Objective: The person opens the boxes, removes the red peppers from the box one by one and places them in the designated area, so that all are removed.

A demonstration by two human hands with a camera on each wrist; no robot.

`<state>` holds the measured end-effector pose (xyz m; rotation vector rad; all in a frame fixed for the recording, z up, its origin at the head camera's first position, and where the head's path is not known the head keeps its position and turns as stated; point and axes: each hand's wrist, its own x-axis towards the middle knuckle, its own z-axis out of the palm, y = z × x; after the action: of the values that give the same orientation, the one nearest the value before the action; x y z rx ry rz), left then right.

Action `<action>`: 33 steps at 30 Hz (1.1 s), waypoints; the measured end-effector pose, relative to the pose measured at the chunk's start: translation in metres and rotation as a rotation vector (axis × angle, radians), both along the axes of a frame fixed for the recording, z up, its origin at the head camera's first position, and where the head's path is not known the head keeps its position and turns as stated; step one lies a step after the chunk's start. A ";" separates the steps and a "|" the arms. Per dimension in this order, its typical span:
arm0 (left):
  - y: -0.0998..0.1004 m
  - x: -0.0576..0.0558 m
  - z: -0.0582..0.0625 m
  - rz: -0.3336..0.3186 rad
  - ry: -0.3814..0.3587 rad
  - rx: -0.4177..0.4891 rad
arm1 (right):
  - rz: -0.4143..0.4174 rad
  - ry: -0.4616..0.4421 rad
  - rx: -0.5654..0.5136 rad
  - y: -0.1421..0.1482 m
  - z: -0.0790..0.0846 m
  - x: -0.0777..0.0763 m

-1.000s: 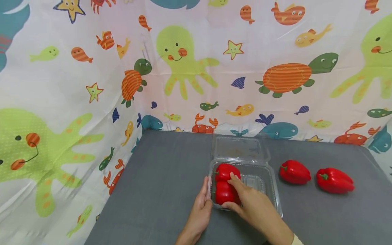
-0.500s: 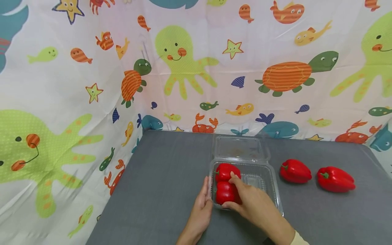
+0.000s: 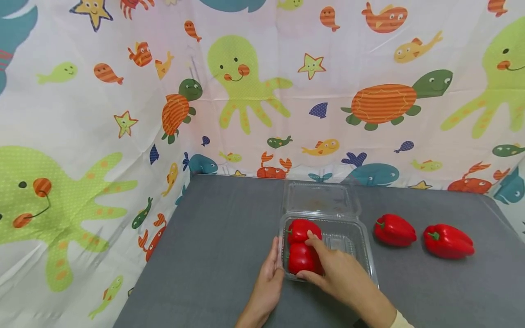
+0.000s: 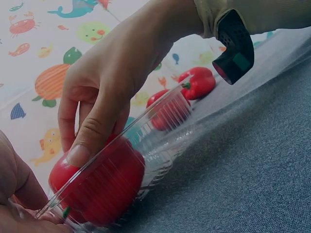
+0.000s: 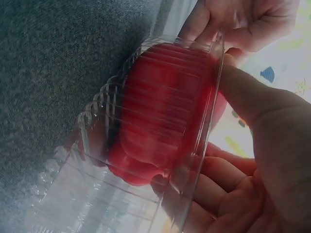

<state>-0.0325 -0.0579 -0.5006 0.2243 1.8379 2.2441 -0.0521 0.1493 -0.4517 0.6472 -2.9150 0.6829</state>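
Close under the right hand [image 3: 334, 269] sits the nearer red pepper [image 3: 301, 258], in the left half of a clear container [image 3: 352, 232]; thumb and fingers are bent around it. The left hand [image 3: 266, 284], fingers almost straight, rests along the container's left wall. Outward from this hand, the grey table [image 3: 217, 246] gives wide room, while the container's right half leaves space by the right hand. The held pepper is glossy and rounded. Just beyond it, another pepper [image 3: 303, 228] shows a green stem. Farther from the hands, the lid [image 3: 317, 198] lies opened back, near the table's far edge.
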 end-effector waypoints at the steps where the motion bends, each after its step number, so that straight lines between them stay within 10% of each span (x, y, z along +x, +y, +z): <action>1: 0.000 0.000 0.000 0.000 0.000 0.001 | 0.006 0.001 -0.006 0.000 0.000 0.000; 33: -0.001 0.000 0.001 -0.011 -0.019 0.007 | 0.069 0.033 0.008 0.007 0.002 -0.008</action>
<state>-0.0325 -0.0588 -0.4991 0.2131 1.8157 2.2381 -0.0601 0.1563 -0.4498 0.7550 -2.8794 0.6608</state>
